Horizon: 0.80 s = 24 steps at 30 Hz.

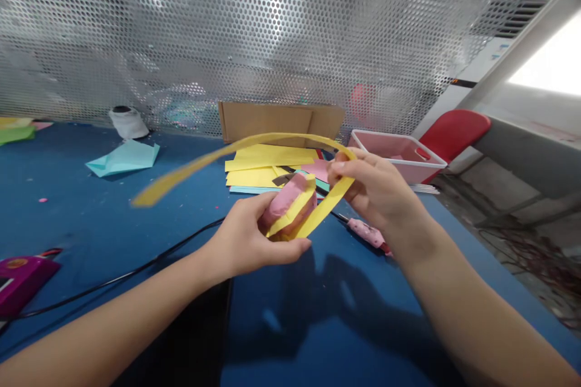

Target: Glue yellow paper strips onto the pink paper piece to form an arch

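My left hand (247,236) is closed around a small rounded pink paper piece (287,198) with a yellow band running over it. From that piece a long yellow paper strip (324,208) leads up to my right hand (367,184), which pinches it between thumb and fingers. Beyond the pinch, the strip's free end arches left through the air above the table. Both hands are raised over the blue table, and the underside of the pink piece is hidden by my left hand.
Behind my hands lie yellow paper sheets (254,160). A cardboard box (267,121) and a pink basket (399,163) stand at the back. A pink-handled tool (367,233) lies at right. At left are folded light-blue paper (124,158), a black cable (149,263) and a purple device (25,278).
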Motion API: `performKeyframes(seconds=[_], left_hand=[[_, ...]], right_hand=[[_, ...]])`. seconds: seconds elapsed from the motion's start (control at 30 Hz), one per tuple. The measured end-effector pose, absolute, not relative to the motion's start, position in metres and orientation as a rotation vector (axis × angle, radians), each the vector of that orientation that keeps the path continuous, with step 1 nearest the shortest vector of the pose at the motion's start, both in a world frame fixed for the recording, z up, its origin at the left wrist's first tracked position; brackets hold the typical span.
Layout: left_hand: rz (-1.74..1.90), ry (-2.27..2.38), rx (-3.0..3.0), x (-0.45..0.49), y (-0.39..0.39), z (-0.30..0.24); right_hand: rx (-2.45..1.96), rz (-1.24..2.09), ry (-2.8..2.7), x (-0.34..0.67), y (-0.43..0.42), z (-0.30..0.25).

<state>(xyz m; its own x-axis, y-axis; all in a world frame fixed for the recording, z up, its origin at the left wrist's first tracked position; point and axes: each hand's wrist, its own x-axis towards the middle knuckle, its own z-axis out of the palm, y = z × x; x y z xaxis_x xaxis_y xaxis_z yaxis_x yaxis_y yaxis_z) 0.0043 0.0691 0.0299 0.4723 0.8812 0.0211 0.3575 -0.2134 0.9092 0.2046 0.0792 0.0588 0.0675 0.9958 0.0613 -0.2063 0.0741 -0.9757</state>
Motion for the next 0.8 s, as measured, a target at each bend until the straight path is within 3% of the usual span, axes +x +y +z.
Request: performKeyframes(seconds=[0.27,0.47,0.63,0.73,0.8], left_hand=[[0.516,0.919,1.553,0.005,0.077,0.034],[0.7,0.907,1.204,0.002,0.089,0.044],[0.736,0.817,1.087,-0.002,0.092,0.051],[0.683,0.828,1.182,-0.004,0.091,0.051],[0.639,0.821,1.276,-0.006,0.09,0.049]], right_hand=[[-1.175,1.43,-0.774,0.229,0.119,0.041],[-1.191,1.474,-0.803,0.22,0.138,0.046],[-1.125,0.661,-1.22,0.206,0.109,0.052],[-0.911,0.087,-1.872,0.198,0.081,0.056],[-0.792,-0.11,-2.162,0.194,0.069,0.06]])
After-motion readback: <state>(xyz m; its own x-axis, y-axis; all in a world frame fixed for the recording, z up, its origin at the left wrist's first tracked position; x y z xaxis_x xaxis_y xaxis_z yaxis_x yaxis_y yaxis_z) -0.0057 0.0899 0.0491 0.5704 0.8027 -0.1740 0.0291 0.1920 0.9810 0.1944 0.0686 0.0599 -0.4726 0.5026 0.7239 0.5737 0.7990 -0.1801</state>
